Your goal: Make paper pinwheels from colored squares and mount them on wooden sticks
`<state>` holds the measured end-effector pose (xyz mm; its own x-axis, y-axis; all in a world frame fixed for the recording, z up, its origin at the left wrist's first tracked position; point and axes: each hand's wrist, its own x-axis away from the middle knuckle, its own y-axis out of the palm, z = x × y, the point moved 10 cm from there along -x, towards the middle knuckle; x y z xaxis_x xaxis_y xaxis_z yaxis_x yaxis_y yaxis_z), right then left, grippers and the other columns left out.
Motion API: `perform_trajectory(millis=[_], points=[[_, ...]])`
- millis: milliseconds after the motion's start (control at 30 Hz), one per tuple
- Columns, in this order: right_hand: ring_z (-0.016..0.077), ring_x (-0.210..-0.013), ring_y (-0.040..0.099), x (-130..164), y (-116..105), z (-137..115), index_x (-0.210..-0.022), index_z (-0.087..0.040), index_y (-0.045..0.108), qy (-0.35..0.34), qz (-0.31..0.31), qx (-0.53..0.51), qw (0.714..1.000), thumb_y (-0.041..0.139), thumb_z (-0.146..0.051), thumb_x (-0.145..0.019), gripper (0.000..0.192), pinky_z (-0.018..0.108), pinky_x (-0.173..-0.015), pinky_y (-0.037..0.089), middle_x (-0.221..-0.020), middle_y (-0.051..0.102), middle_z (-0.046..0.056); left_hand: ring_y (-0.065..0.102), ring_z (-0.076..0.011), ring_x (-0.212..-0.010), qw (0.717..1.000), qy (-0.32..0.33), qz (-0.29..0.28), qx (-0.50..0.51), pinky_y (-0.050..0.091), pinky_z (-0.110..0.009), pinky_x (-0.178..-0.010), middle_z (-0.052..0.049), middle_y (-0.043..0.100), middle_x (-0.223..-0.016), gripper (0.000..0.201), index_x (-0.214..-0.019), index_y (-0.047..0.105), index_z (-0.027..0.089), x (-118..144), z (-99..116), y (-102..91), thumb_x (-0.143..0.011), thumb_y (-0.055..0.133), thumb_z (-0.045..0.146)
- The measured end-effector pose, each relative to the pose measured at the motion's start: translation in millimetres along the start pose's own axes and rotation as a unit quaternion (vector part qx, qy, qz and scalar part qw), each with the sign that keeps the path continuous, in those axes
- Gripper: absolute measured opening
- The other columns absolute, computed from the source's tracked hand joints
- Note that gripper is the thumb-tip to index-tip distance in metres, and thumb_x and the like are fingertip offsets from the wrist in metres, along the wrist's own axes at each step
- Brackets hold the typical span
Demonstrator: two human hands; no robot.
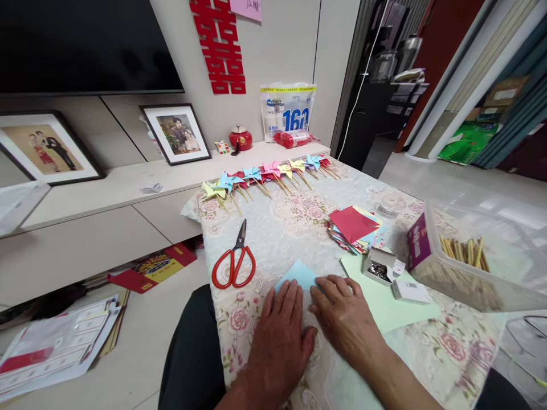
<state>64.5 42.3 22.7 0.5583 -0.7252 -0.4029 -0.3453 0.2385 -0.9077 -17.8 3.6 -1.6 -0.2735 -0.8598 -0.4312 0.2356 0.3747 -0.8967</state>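
Both my hands lie flat on a light blue paper square [299, 274] at the near edge of the flowered tablecloth [290, 222]. My left hand [280, 336] covers the paper's left part, fingers together and pressed down. My right hand [342, 319] presses on its right part. Only the paper's far corner shows beyond my fingertips. Neither hand grips anything.
Red-handled scissors [234, 259] lie left of the paper. A light green sheet [388, 307], a small open box of pins [379, 266], a stack of coloured paper [354, 228] and a clear box of wooden sticks [465, 256] are to the right. Several paper pinwheels [269, 173] line the far edge.
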Motion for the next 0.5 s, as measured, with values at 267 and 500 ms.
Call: perform_trajectory(millis=[267, 500], points=[[0.0273, -0.094, 0.059, 3.7, -1.7, 15.7, -0.099, -0.017, 0.068, 0.036, 0.017, 0.023, 0.999, 0.058, -0.01, -0.092, 0.013, 0.041, -0.082, 0.039, -0.099, 0.072, 0.01, 0.053, -0.0296, -0.131, 1.0, -0.007, 0.001, -0.004, 0.034, -0.049, -0.111, -0.014, 0.061, -0.14, 0.048, -0.132, 0.059, 0.01, -0.9, -0.4, -1.8, -0.095, 0.049, 0.038], [0.0293, -0.091, 0.058, 4.4, 7.2, 33.5, -0.125, -0.012, 0.059, 0.099, -0.006, -0.001, 0.995, 0.059, -0.015, -0.092, 0.033, 0.04, -0.076, 0.047, -0.095, 0.067, 0.013, 0.05, -0.0289, -0.133, 1.0, -0.003, 0.014, 0.013, 0.03, -0.048, -0.114, -0.013, 0.061, -0.141, 0.049, -0.135, 0.056, 0.01, 0.6, -0.3, -3.7, -0.095, 0.05, 0.038]])
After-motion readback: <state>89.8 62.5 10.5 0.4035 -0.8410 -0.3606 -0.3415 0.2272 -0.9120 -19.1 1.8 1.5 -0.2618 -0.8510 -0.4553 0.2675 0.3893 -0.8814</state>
